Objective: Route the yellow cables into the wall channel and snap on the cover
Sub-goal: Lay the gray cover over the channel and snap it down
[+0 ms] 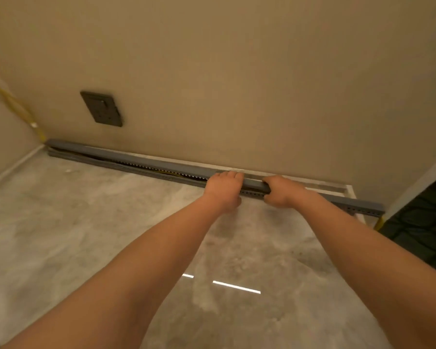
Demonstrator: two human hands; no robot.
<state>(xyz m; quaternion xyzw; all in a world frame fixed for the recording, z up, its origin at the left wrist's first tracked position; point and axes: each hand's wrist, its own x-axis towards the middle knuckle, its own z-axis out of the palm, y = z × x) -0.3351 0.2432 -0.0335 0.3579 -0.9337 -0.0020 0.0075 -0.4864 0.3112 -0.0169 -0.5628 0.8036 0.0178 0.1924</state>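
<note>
The grey wall channel [126, 165] runs along the foot of the wall [237, 71], on the floor [86, 235], from the left corner toward the doorway edge at the right. All positions below are given relative to this channel.

The grey cover [161, 164] lies along the channel's top. Toward the channel's left portion a gap shows between cover and slotted base, widest near the middle of the run (a short length of yellow shows inside it). Right of the hands, the cover sits against the base with no visible gap.

The left hand [224, 190] is on the channel just left of its midpoint, fingers curled over the cover's top edge; its grip is clenched on the cover. The right hand [280, 191] is just beside it to the right, also wrapped around the cover, grip clenched. A short stretch of cover shows between the two hands.

The yellow cables [18, 107] descend the corner above the channel's left end and enter there. A yellow length also leaves the channel's right end, near the doorway.

A dark wall socket [101, 108] is mounted above the channel's left third, well apart from it.

In front of the channel the floor lies open along its whole length. A pale skirting strip [325, 185] shows behind the channel's right end.
</note>
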